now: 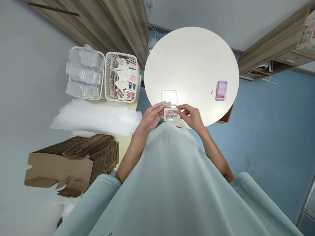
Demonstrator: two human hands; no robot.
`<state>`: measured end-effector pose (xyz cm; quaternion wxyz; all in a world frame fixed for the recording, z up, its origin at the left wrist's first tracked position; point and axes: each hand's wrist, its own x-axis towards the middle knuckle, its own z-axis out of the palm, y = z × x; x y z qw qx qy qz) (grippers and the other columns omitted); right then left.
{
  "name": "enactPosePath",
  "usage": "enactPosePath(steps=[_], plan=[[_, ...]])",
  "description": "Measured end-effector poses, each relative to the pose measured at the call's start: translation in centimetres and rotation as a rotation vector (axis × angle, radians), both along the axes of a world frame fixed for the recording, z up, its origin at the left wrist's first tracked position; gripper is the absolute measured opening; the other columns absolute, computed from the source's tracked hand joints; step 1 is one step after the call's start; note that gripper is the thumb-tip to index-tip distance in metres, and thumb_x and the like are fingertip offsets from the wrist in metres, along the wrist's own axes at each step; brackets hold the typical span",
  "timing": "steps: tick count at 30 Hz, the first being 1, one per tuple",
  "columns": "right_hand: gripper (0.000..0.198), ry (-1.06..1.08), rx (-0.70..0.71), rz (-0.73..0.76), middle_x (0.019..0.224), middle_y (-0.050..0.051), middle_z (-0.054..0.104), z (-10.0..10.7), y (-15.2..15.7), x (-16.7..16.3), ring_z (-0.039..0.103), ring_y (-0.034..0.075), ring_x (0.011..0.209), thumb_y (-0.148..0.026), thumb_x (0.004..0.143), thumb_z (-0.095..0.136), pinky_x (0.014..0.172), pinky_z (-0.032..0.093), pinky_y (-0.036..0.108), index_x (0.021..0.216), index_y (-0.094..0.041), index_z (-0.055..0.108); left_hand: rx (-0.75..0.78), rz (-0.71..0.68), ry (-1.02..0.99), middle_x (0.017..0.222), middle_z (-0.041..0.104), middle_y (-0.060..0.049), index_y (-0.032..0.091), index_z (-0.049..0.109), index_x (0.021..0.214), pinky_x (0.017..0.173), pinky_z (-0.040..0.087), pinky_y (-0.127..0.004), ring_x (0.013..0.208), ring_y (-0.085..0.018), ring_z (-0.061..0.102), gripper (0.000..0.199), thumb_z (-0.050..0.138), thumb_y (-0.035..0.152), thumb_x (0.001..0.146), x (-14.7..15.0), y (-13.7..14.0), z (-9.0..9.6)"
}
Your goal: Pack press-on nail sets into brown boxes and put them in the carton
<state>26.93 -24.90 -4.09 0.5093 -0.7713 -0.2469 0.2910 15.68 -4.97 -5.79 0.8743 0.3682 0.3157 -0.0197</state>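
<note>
The opened case point(169, 97) is held by the left grip point(153, 117) at the near rim of the desk point(194, 55), its left side partly covered by fingers. The card point(170, 116) inside is pinched at its right edge by the right grip point(191, 116). A pixelated purple item point(221, 90) is seen farther right. At the left, filled baskets point(106, 78), white sheets point(98, 118) and stacked cartons point(61, 167) are placed.

Pixelated rectangle point(221, 90), cropped shirt point(169, 180), cropped wooden cabinet point(275, 44)
</note>
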Motion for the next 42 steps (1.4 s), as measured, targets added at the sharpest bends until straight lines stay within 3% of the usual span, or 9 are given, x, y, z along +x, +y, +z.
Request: enactPosePath(steps=[12,16,19,24,29,34,38,42], plan=[[0.029,-0.514,-0.234,0.134,0.118,0.007,0.071,-0.4,-0.5,-1.3,0.065,0.015,0.077,-0.042,0.112,0.057,0.064,0.052,0.028,0.129,-0.031,0.078,0.003,0.032,0.014,0.141,0.076,-0.015,0.016,0.08,0.125,0.122,0.052,-0.047,0.139,-0.032,0.067,0.036,0.085,0.029,0.092,-0.8,-0.6,0.6],[0.036,-0.406,-0.176,-0.016,0.113,0.007,0.073,-0.6,0.4,-0.6,0.067,0.016,0.078,-0.054,0.109,0.061,0.071,0.057,0.031,0.127,-0.029,0.079,-0.018,0.036,0.018,0.142,0.075,-0.015,0.015,0.08,0.125,0.122,0.052,-0.047,0.138,-0.031,0.068,0.036,0.085,0.028,0.091,-1.3,-0.5,0.5],[0.051,-0.168,-0.119,-0.198,0.108,0.008,0.075,-1.3,1.5,0.7,0.069,0.017,0.078,-0.069,0.103,0.063,0.07,0.06,0.033,0.123,-0.025,0.079,-0.032,0.007,0.023,0.142,0.075,-0.016,0.016,0.08,0.125,0.122,0.052,-0.048,0.139,-0.031,0.067,0.038,0.086,0.03,0.091,-1.6,-0.4,0.6],[0.064,0.206,-0.023,-0.204,0.102,0.007,0.078,-2.9,3.4,2.1,0.067,0.014,0.068,-0.082,0.094,0.064,0.054,0.054,0.027,0.108,-0.021,0.078,-0.049,-0.039,0.019,0.144,0.074,-0.015,0.016,0.082,0.123,0.117,0.055,-0.045,0.135,-0.031,0.07,0.038,0.087,0.031,0.089,-2.1,-0.2,0.6],[0.058,0.183,0.02,-0.222,0.101,0.006,0.077,-2.6,4.1,2.0,0.067,0.014,0.072,-0.078,0.095,0.066,0.053,0.05,0.025,0.113,-0.023,0.078,-0.048,-0.04,0.034,0.14,0.076,-0.015,0.017,0.082,0.122,0.116,0.056,-0.045,0.133,-0.031,0.071,0.036,0.087,0.032,0.089,-2.7,0.0,0.0],[0.052,0.071,0.036,-0.16,0.111,0.006,0.075,0.0,3.4,1.4,0.069,0.019,0.092,-0.073,0.101,0.063,0.064,0.057,0.03,0.122,-0.028,0.079,-0.057,-0.01,0.044,0.141,0.076,-0.014,0.02,0.077,0.132,0.117,0.054,-0.047,0.134,-0.029,0.07,0.046,0.087,0.03,0.088,-2.8,0.2,-0.1],[0.041,0.014,0.081,-0.081,0.116,0.006,0.072,1.8,2.1,0.2,0.068,0.022,0.106,-0.067,0.1,0.069,0.072,0.06,0.033,0.117,-0.033,0.083,-0.05,0.017,0.026,0.138,0.077,-0.013,0.02,0.078,0.129,0.117,0.055,-0.046,0.133,-0.03,0.071,0.044,0.088,0.036,0.089,-2.7,0.4,0.0],[0.031,0.038,0.131,-0.027,0.113,0.006,0.069,1.8,0.8,-1.2,0.068,0.023,0.108,-0.062,0.098,0.076,0.079,0.061,0.036,0.11,-0.035,0.085,-0.036,0.017,0.009,0.142,0.075,-0.015,0.018,0.08,0.122,0.117,0.056,-0.047,0.138,-0.033,0.067,0.04,0.084,0.046,0.093,-2.6,0.7,0.0]])
